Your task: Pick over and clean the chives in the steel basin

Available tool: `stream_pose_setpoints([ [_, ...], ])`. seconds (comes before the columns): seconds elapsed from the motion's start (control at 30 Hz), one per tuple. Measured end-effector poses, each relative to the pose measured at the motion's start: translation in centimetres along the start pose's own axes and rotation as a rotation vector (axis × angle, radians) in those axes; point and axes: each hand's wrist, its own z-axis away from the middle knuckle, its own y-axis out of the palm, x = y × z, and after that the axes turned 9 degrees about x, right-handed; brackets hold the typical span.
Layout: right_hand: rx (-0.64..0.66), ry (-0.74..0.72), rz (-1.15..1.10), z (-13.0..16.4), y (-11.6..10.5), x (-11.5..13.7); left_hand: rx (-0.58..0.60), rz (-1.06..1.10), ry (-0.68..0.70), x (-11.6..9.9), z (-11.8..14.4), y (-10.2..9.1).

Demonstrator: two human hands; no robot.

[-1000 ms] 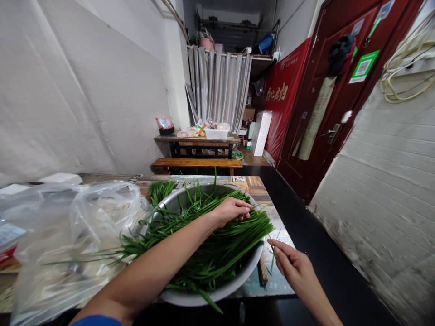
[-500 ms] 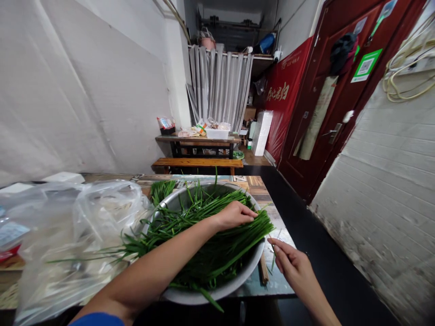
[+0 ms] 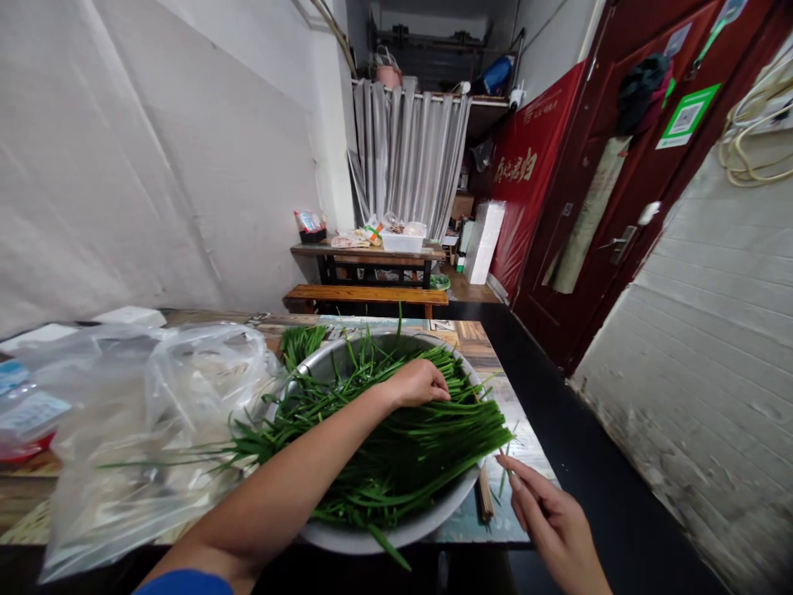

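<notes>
A large metal basin (image 3: 447, 516) holds a heap of long green garlic chives (image 3: 396, 438), their cut ends pointing right over the rim. My left hand (image 3: 416, 383) reaches across the heap, its fingers curled down onto the chives near the cut ends. Just right of the rim, my right hand (image 3: 548, 506) has thumb and forefinger pinched together close to the chive ends. Something thin shows at those fingertips, too small to make out. Beside the basin lies a bundle of thin wooden sticks (image 3: 485, 496), with loose green bits around it.
Clear plastic bags (image 3: 204, 380) cover the table's left side. More chives (image 3: 301, 343) lie behind the basin. Beyond the table stand a wooden bench (image 3: 365, 293) and another table with a white tub (image 3: 402, 242). A red door (image 3: 595, 207) is at the right.
My left hand has drawn back leftward from the chives' cut ends. My right hand has shifted slightly down and right, still pinched. The whole view has shifted a little.
</notes>
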Motion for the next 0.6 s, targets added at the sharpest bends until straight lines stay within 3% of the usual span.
stream_pose_setpoints([
  [0.07, -0.008, 0.002, 0.000, 0.0, 0.0, -0.2, 0.099, 0.021, 0.072, -0.2, 0.1, -0.2],
  [0.13, -0.021, 0.001, -0.001, 0.1, 0.0, -0.3, 0.124, -0.045, 0.134, -0.3, 0.1, -0.2],
  [0.23, -0.032, 0.005, 0.001, 0.2, 0.0, -0.4, 0.046, -0.189, 0.159, -0.1, -0.3, 0.0],
  [0.3, -0.034, 0.007, 0.006, 0.4, 0.0, -0.3, -0.009, -0.176, 0.127, 0.3, -0.6, 0.2],
  [0.47, -0.034, 0.018, -0.017, 0.3, 0.0, 0.2, -0.303, 0.216, 0.039, 0.5, -0.5, -0.5],
  [0.53, -0.048, 0.028, -0.027, -0.1, -0.1, 0.5, -0.327, 0.371, 0.063, -0.1, -0.2, -0.7],
  [0.6, -0.047, 0.030, -0.035, -0.7, -0.3, 0.8, -0.268, 0.476, 0.078, -1.2, 0.0, -0.5],
])
